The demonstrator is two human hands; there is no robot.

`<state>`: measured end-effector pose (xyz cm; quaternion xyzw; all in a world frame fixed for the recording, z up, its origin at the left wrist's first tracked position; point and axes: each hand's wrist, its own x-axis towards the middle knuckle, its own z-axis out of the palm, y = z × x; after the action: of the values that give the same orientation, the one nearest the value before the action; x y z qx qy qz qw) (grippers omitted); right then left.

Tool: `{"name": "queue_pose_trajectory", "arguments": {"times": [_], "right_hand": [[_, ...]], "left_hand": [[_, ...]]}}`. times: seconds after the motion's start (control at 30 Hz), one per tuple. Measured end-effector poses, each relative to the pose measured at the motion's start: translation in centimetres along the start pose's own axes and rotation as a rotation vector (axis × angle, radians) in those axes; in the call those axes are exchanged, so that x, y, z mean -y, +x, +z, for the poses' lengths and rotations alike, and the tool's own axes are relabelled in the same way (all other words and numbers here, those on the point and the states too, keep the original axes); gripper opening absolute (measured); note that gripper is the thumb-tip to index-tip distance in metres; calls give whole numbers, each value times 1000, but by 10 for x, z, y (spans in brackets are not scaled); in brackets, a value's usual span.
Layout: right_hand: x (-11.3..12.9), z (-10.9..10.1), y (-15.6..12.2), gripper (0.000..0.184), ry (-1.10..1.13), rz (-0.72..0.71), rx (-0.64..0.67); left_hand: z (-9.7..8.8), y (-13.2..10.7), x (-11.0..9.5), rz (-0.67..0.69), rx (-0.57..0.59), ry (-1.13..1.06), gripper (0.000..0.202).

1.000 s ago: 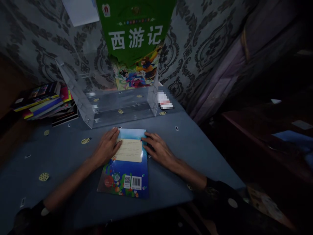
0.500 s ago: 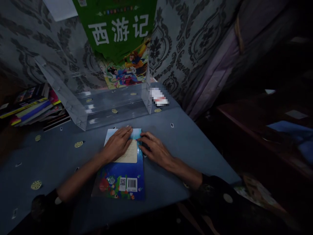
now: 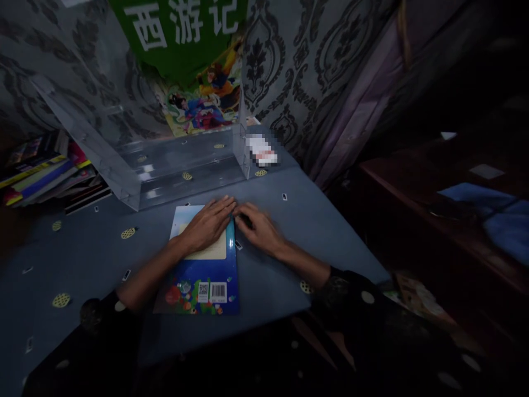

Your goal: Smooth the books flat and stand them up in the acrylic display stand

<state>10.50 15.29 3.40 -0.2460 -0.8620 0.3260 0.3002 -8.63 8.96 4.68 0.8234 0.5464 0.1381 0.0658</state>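
A thin book [image 3: 194, 275] with a blue back cover lies closed on the table, its barcode and QR code towards me. My left hand [image 3: 209, 226] rests flat across its upper part, fingers stretched together towards the top right corner and covering some of the pale text panel. At that same corner is my right hand [image 3: 260, 229], its fingers curled and thumb and fingertips closed at the book's edge, close to the left fingertips. The corner itself is hidden by the fingers.
Behind the book stands a clear acrylic rack [image 3: 185, 165]. A green picture book [image 3: 185, 66] stands upright behind it against the patterned wall. Books are stacked [image 3: 45, 165] at the left. A pixelated white item [image 3: 262, 151] lies right of the rack. The blue tabletop's edge [image 3: 351, 229] slopes along the right.
My left hand has slid right towards the book's top right corner. My right hand's fingers have curled in at that corner. The view has shifted slightly.
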Motion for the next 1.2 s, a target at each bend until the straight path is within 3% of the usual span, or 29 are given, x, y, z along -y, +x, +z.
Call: {"name": "queue_pose_trajectory", "arguments": {"times": [0.13,0.37,1.0,1.2], "right_hand": [[-2,0,4,28,29,-5,-56],[-6,3,4,34,40,-34,32],[-12,10,4,29,-104,-102,106],[-14,13,2,30,-157,-149,83]], "left_hand": [[-2,-6,-4,-4,30,25,48],[-5,-22,-16,64,64,16,45],[-16,-100,-94,226,286,-126,45],[-8,-124,-113,247,247,-45,47]]}}
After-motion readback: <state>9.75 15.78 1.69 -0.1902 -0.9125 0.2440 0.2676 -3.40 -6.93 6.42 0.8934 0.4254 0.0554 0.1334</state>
